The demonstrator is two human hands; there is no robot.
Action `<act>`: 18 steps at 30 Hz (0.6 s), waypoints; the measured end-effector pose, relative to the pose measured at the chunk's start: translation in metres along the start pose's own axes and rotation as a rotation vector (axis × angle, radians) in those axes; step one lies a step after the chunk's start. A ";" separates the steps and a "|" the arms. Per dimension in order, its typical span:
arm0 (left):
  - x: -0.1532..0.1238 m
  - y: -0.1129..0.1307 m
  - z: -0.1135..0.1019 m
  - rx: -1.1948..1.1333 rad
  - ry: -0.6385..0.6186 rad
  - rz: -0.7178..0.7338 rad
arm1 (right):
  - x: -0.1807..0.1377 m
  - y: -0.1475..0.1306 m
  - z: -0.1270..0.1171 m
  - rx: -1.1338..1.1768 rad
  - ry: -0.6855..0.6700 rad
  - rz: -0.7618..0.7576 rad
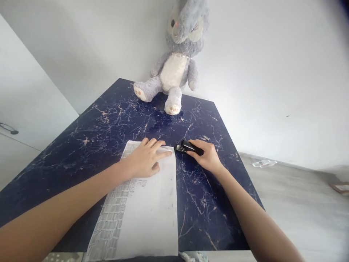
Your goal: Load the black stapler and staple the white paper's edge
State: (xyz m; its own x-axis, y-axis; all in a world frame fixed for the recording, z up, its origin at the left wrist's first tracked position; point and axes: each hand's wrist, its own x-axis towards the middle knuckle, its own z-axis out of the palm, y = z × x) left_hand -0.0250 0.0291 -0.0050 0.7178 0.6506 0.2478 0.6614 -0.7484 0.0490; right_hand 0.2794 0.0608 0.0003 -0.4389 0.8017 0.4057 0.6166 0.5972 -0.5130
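A printed sheet of paper (152, 222) lies on the dark blue marbled table (114, 112), its near edge reaching the table's front edge. Across the upper part of the paper rests my left hand (145, 158), fingers spread and pressing flat toward the top right corner. My right hand (205, 154) is wrapped round a black stapler (192, 146), just right of that corner. The stapler points left, its front end at the paper's right edge; whether its jaws are around the paper I cannot tell. How many sheets lie there is unclear.
At the table's far end a large grey plush toy (174, 69) sits against the wall. A small greyish piece (206, 138) lies beyond my right hand. On the floor at right are a clear plastic bottle (263, 163) and part of a box (342, 187). White cabinet (24, 98) at left.
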 end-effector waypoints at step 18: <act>-0.004 -0.004 0.012 -0.218 0.068 0.077 | -0.006 -0.008 -0.001 -0.009 -0.134 -0.034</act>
State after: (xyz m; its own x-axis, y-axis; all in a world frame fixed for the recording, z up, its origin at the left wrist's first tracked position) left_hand -0.0277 0.0308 -0.0173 0.7434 0.5858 0.3229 0.5371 -0.8105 0.2337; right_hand 0.2774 0.0507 0.0026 -0.5424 0.7778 0.3176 0.6058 0.6240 -0.4936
